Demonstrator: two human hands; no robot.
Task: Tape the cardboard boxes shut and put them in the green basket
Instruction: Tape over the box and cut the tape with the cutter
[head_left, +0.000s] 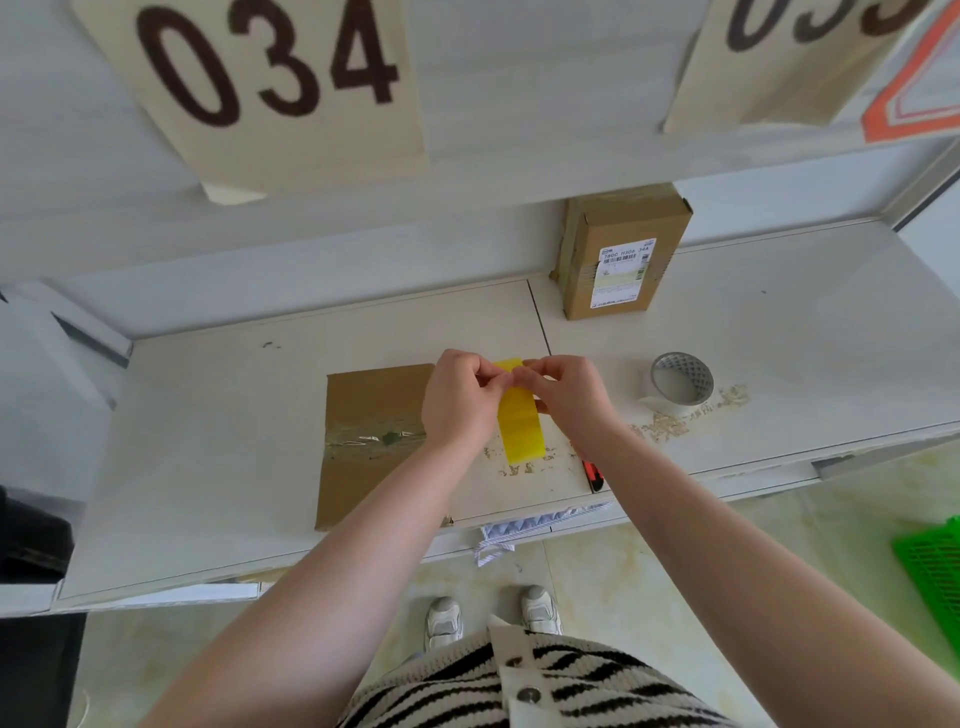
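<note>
A strip of yellow tape (521, 423) hangs over the white table, pinched at its top end by my left hand (460, 400) and my right hand (569, 397). Under my left hand lies a flat brown cardboard box (366, 415) with old clear tape across it. A second cardboard box (621, 254) with a white label stands upright at the back of the table. The corner of the green basket (932, 569) shows on the floor at the right edge.
A roll of clear tape (680, 382) sits on the table right of my hands. A red and black utility knife (594, 474) lies near the table's front edge. Number signs hang above. My shoes stand on the floor below.
</note>
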